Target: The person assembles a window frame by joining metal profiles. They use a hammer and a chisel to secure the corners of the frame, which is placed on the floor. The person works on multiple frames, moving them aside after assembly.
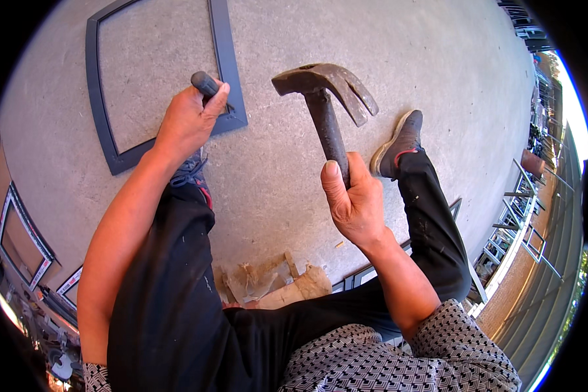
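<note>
A claw hammer (325, 121) with a worn metal head is raised in my right hand (354, 201), fingers wrapped round the lower handle and thumb laid along it. Its claw points to the right. My left hand (193, 117) is closed round a dark cylindrical tool handle (204, 83), with the butt end sticking out above the fist. The working end of that tool is hidden, so its kind cannot be told. This fist sits over the near right corner of a dark grey rectangular frame (227, 65) lying on the floor. Hammer and handle are apart.
My left shoe (191, 173) is beside the frame's near edge; my right shoe (398, 144) stands farther right on the concrete floor (294, 215). Torn brown cardboard (294, 287) lies between my legs. Smaller frames (23, 235) lie at left, and metal racks (513, 215) line the right.
</note>
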{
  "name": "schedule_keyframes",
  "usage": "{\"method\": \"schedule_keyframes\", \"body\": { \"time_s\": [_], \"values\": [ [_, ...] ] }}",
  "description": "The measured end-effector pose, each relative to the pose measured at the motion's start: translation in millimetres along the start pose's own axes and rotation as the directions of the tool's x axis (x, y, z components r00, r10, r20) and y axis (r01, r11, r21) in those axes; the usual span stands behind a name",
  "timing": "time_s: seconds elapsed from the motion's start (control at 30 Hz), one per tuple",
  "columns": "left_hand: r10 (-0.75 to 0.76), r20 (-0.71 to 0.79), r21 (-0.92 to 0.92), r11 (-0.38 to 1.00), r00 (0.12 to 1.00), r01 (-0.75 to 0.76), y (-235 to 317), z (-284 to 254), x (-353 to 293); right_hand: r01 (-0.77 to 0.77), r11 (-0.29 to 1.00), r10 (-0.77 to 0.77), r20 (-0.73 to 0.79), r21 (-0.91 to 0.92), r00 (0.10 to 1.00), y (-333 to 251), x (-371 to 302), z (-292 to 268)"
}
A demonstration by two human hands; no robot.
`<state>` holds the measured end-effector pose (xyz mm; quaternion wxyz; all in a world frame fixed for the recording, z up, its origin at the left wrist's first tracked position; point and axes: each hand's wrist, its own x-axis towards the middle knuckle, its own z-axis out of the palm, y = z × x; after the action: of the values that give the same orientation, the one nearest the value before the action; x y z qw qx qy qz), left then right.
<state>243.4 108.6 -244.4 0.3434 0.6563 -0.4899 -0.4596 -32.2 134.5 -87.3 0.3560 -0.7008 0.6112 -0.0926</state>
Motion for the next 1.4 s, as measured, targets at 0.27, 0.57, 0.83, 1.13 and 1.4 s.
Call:
{"method": "schedule_keyframes", "body": {
  "time_s": [0.27, 0.57, 0.83, 1.13, 1.4],
  "values": [
    [-0.001, 0.025, 0.050, 0.999, 1.000, 0.000, 11, 2, -4, 0.000, 1.000, 0.000, 0.018, -0.006, 1.000, -2, 0, 2],
    [0.052, 0.025, 0.106, 0.993, 0.998, -0.054, 13, 5, -7, 0.042, 0.999, -0.042, 0.015, 0.020, 0.999, -10, 6, 2],
    [0.044, 0.003, 0.046, 0.998, 0.999, -0.044, 7, 5, -7, 0.039, 0.998, -0.040, 0.021, 0.050, 0.999, -13, 5, 4],
    [0.040, 0.017, 0.066, 0.997, 0.999, -0.041, 7, 4, -6, 0.042, 0.998, -0.043, 0.018, 0.041, 0.999, -10, 5, 3],
    [0.070, 0.044, 0.148, 0.986, 0.997, -0.075, 13, 7, -7, 0.055, 0.997, -0.055, 0.005, 0.051, 0.998, -16, 7, 1]
  ]
}}
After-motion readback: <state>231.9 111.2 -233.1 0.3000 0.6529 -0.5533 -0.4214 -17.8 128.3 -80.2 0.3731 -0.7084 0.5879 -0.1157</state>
